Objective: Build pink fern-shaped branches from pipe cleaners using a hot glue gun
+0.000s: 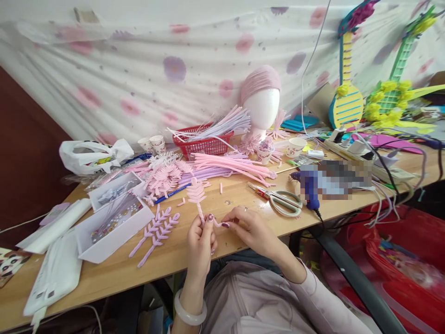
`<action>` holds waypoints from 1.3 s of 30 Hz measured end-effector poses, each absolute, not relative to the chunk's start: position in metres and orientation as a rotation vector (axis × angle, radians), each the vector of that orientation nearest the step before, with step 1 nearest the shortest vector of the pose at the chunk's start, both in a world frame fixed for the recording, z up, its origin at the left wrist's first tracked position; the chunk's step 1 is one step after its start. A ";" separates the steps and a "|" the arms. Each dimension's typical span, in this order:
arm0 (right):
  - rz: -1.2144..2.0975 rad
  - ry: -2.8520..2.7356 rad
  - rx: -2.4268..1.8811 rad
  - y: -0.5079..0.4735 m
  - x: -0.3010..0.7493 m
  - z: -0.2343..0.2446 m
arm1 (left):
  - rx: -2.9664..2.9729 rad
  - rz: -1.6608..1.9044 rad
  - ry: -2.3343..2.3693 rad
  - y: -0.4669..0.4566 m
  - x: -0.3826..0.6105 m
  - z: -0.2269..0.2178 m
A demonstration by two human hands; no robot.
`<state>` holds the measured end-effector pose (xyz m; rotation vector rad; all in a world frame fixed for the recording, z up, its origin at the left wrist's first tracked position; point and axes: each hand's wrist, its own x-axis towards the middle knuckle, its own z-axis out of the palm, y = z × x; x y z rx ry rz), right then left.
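My left hand (200, 241) pinches the stem of a pink pipe-cleaner leaf (196, 194) that stands up from my fingers over the wooden table (229, 195). My right hand (248, 227) pinches the loose end of the same pink stem just to the right, fingers closed on it. Two finished pink leaf sprigs (156, 232) lie flat to the left of my hands. Scissors (283, 201) rest on the table to the right.
A white tray of beads (111, 227), a pile of pink and lilac pipe cleaners (225, 164), a red basket (205, 144), paper cups (153, 143), a foam head with pink cap (262, 104), a glue gun (311, 195), a power strip with cables (351, 148), and red bins (399, 260).
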<state>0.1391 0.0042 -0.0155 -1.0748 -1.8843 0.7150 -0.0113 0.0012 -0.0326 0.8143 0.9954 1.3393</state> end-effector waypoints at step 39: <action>1.116 -1.191 -1.082 0.010 0.134 -0.028 | 0.839 1.321 1.002 -0.001 -0.011 -0.030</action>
